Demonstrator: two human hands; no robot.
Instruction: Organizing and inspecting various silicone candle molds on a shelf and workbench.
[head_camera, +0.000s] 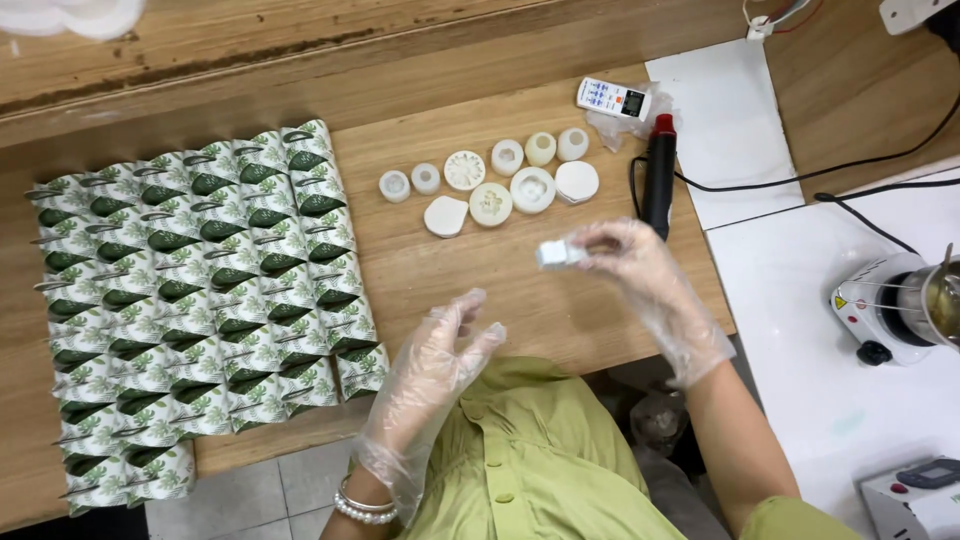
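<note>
My right hand (640, 270), in a clear plastic glove, pinches a small white block-shaped piece (556, 253) above the wooden table (420, 270). My left hand (440, 360), also gloved, hovers lower with fingers apart and holds nothing. Beyond the hands lie several white round and shaped moulds (490, 180) in two loose rows on the table.
Rows of green-and-white leaf-print packets (200, 300) cover the table's left. A black hand tool with a red tip (658, 175) and a white remote (612, 98) lie at the right. A small electric hotplate with a metal pot (905, 305) stands on a white surface, cables trailing across.
</note>
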